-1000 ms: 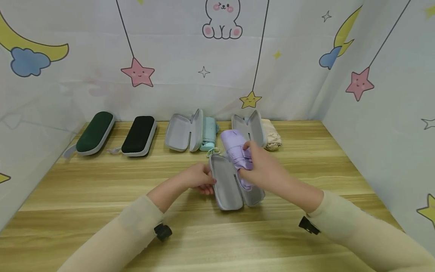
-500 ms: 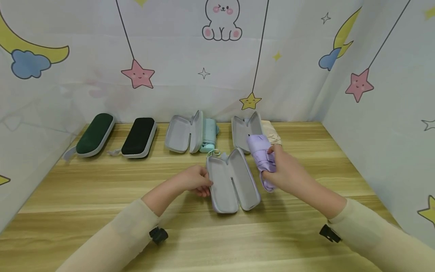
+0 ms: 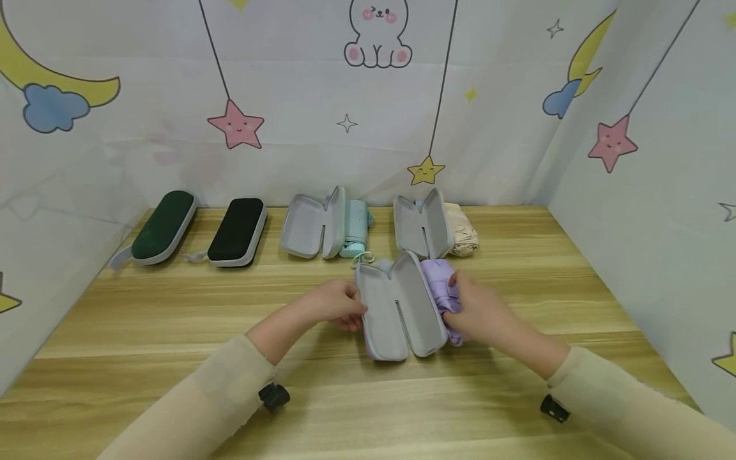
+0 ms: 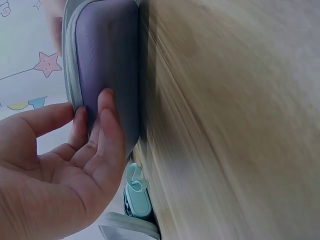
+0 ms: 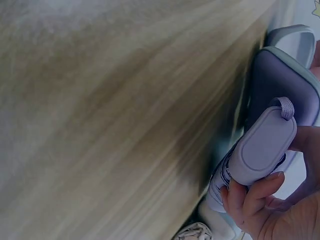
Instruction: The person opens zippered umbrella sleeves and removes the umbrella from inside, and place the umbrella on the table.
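In the head view an unzipped purple case with a grey lining lies spread on the table. My left hand touches its left side; the left wrist view shows the thumb at the rim and the fingertips against the purple shell. Against the case's right side is a folded purple umbrella, gripped by my right hand. The right wrist view shows the umbrella's handle end with a strap loop, thumb and fingers round it, beside the purple shell.
Behind stand two spread grey-lined cases, with a teal umbrella and a beige umbrella beside them. At the back left lie a closed green case and a closed black case.
My right hand has carried the purple umbrella from over the case to its right side and lowered it. The case's right half now stands more upright. My left hand has stayed at the left edge.
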Demonstrator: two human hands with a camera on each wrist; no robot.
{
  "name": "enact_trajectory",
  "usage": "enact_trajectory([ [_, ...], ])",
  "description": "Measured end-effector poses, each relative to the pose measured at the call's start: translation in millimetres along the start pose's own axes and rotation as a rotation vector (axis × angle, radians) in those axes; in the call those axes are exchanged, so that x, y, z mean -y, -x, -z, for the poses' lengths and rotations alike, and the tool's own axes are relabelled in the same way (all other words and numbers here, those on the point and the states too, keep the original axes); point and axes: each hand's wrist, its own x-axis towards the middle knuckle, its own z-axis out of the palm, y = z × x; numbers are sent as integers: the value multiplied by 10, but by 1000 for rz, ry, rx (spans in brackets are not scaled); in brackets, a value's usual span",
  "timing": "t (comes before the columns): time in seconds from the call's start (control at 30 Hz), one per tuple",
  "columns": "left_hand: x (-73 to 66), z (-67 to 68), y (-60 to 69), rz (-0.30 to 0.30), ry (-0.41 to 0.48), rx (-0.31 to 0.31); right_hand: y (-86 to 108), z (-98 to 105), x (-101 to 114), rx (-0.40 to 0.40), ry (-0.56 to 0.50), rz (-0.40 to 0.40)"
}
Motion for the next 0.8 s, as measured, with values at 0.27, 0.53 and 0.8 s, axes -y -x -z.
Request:
enact_trajectory([
  [0.27, -39, -54, -50, -17, -21, 3, -10, -123, -50, -26, 29, 64],
  [0.53, -60, -103, -66, -18, 0, 5, 75, -102, -63, 21, 58, 39],
  [0.8, -122, -160, -89, -27, -28, 2, 208, -49, -63, 51, 119, 77],
])
